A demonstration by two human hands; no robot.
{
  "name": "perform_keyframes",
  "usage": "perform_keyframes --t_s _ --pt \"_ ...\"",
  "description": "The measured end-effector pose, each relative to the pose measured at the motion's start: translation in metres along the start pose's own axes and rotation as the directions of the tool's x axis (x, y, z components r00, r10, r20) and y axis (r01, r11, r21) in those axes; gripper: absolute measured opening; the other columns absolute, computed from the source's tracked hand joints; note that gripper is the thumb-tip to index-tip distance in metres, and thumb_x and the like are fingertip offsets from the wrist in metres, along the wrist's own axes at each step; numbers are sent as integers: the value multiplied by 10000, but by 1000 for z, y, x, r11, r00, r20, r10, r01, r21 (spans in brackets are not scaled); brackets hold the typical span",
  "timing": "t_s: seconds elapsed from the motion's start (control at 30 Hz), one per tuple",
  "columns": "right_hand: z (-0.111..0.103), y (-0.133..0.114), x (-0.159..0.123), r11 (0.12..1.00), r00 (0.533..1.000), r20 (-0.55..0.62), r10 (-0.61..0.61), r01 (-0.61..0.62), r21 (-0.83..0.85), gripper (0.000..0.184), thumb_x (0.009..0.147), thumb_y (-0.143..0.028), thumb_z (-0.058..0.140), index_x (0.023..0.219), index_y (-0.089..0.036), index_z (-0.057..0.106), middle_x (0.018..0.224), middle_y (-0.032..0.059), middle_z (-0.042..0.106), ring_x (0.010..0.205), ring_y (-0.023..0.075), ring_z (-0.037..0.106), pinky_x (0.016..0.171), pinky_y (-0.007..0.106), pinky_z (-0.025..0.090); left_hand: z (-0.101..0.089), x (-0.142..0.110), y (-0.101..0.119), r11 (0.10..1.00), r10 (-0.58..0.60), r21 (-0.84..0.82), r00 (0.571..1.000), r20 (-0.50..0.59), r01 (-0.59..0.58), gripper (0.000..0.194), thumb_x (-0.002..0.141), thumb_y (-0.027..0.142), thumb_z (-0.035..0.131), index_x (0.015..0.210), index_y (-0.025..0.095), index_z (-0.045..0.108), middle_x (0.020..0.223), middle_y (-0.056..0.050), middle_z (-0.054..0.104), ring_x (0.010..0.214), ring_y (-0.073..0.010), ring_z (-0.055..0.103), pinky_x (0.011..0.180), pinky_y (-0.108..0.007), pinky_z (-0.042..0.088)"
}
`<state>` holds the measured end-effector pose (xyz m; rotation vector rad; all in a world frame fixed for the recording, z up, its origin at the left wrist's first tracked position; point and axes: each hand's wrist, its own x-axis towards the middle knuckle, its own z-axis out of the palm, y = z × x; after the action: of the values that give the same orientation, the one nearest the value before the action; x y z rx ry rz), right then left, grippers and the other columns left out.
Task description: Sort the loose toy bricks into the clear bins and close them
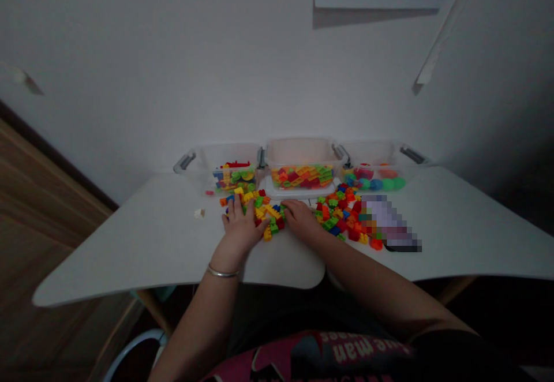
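A loose spread of small toy building bricks (pixel 272 213) in red, yellow, green, blue and orange lies on the white table. My left hand (pixel 242 229) rests over the left part of it, palm down, with fingers spread and touching bricks; it wears a silver bangle (pixel 223 273). Close by on the right, my right hand (pixel 302 219) reaches in with its fingers drawn together at the pile's edge, beside a green brick. What its fingertips hold, if anything, is too small to make out. More bricks (pixel 331 224) lie to the right of that hand.
Along the wall stand three clear plastic bins: the left bin (pixel 205 157) with mixed pieces, the middle bin (pixel 298 148) with bricks, the right bin (pixel 367 150) with round pieces. A blurred phone-like object (pixel 392 226) lies at right. A small white piece (pixel 199 213) sits at left.
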<state>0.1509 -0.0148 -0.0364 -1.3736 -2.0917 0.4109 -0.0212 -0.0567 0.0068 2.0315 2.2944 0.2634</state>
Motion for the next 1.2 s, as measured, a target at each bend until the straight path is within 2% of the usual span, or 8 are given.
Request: perform_keyframes --t_s 0.2,0.47,0.57,0.87,1.03,1.2 --pt "-10 -5 -6 992 998 61 -30 37 -121 497 835 -26 399 1272 -96 625 1317 144 630 1228 219 554 1118 367 372 5 1 2 997 82 -4 997 9 -82 764 888 535 531 1523 155 343 1637 -210 116 1511 -389 101 1178 -591 183" --pt "-22 -13 -10 971 988 142 -60 91 -220 484 854 -41 428 1289 -117 627 1364 143 600 1212 245 554 1087 380 393 6 11 18 982 188 13 979 76 -190 679 907 498 535 1504 215 377 1642 -173 138 1514 -390 79 1132 -680 203" --pt "-26 -13 -10 969 984 173 -52 92 -229 469 858 -26 406 1250 -103 654 1379 157 589 1222 253 555 1085 392 398 10 17 21 967 250 35 968 32 -251 599 936 461 503 1480 224 417 1629 -164 207 1509 -374 133 1145 -663 208" --pt "-25 9 -3 976 985 154 -75 104 -194 534 819 13 400 1264 -143 650 1362 122 616 1266 243 558 1111 404 394 20 26 17 891 453 46 880 -138 -452 433 968 241 411 1376 248 555 1477 -99 507 1426 -356 340 1148 -618 254" --pt "-27 4 -5 968 991 114 -65 91 -234 524 869 -1 355 1322 -107 595 1393 148 578 1271 239 543 1096 375 405 18 30 17 853 509 6 832 -221 -521 374 978 308 429 1284 231 630 1357 -84 618 1354 -334 428 1148 -613 251" --pt "-28 -2 -7 955 992 99 -75 100 -279 445 907 -21 351 1243 -106 631 1311 170 607 1185 247 560 1032 394 440 18 29 18 804 571 -22 782 -249 -594 340 963 323 473 1213 213 676 1297 -96 649 1308 -306 478 1154 -553 281"
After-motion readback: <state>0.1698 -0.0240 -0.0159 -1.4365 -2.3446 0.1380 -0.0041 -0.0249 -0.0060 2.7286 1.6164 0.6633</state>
